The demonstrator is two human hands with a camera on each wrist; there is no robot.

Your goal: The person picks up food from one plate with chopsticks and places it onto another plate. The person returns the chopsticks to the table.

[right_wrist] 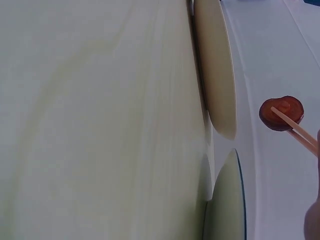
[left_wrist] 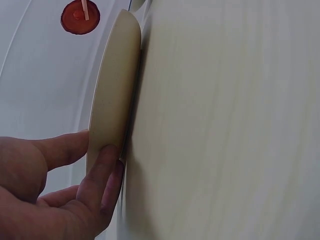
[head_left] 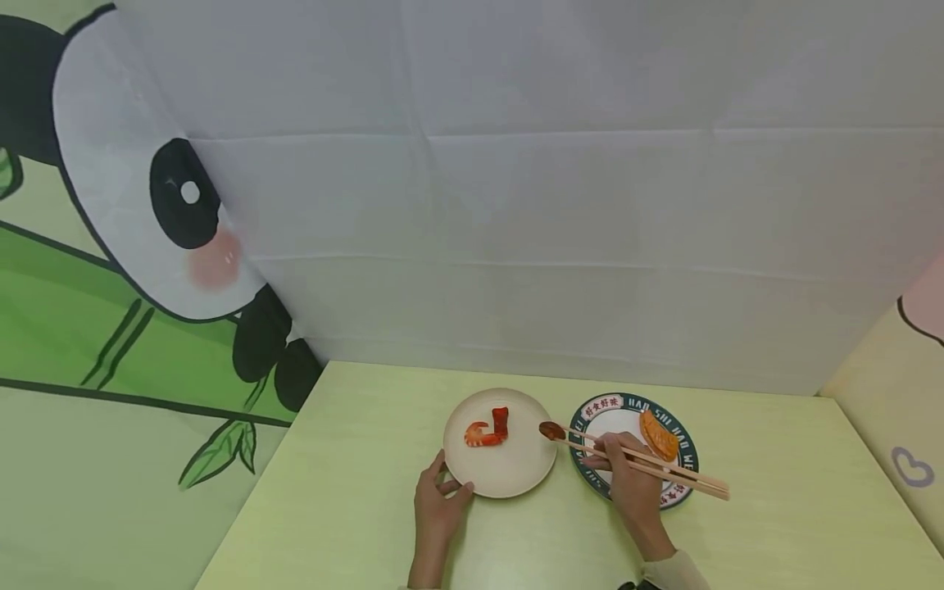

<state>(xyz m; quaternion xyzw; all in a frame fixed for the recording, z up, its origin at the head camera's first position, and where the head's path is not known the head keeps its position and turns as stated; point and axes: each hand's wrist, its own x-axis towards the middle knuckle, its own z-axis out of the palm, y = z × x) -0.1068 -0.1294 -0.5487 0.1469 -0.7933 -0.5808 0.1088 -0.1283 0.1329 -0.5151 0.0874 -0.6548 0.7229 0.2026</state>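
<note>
My left hand point(head_left: 440, 510) holds the near-left rim of a round beige plate point(head_left: 509, 482), thumb and fingers spread along its edge; the left wrist view shows fingertips against the plate's side. On that plate lie a curled orange shrimp point(head_left: 479, 437) and a small red piece point(head_left: 500, 421). With my right hand point(head_left: 636, 492) I grip a pair of wooden chopsticks point(head_left: 701, 483). Their tips pinch a round, dark reddish-brown slice point(right_wrist: 281, 113), raised above the plates in the right wrist view. In the head view the slice point(head_left: 551, 431) overlaps the beige plate's right rim.
Right of the beige plate stands a white plate with a dark green lettered rim point(head_left: 586, 410), partly covered by my right hand. A ridged orange food piece point(head_left: 659, 436) lies on it. Behind the pale yellow table point(head_left: 369, 459) rises a white cloth wall point(head_left: 516, 205); a printed panda panel borders the left.
</note>
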